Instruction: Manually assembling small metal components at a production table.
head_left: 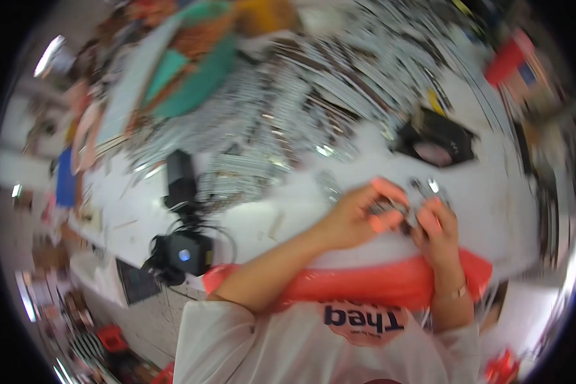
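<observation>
My left hand is closed, with thumb and fingers pinching a small metal piece that looks like part of a linked metal band. Close beside it on the right, my right hand is also closed, its fingertips at the same cluster of metal. A shiny silver end shows just beyond the right fingers. Motion blur and my fingers hide the exact form of the piece. Past my hands, many silver and brown linked metal strips lie heaped on the white table.
A black housing with a round opening sits beyond my right hand. A black device on a stand is at the left edge of the table. A green bin stands far left. A red padded strip lines the near edge.
</observation>
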### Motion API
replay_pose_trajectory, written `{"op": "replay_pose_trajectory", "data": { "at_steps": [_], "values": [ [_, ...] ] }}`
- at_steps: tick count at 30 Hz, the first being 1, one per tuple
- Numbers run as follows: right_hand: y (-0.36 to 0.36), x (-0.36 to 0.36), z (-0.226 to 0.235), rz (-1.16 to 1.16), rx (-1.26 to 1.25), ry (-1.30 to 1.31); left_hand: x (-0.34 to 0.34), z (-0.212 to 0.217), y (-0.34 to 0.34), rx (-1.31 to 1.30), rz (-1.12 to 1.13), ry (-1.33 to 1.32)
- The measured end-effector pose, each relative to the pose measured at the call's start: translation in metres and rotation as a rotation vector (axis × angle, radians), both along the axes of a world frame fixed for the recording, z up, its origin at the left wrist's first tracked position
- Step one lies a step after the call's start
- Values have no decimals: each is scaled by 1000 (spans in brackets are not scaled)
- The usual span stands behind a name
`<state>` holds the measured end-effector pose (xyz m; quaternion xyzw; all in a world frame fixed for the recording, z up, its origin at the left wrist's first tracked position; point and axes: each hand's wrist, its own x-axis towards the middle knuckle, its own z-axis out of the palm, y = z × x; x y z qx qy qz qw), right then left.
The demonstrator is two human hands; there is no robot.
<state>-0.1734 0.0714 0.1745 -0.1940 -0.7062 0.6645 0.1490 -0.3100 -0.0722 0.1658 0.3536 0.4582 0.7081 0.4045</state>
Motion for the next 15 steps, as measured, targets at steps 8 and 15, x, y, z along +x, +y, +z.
{"op": "replay_pose_trajectory", "data": {
  "at_steps": [8, 15],
  "values": [
    [9, 1, 4, -24, -316, 28, 0, -4, 8, -36, 105, 480],
    [-1, 5, 2, -38, -141, 21, 6, -4, 6, -30, 173, 569]
  ]
}}
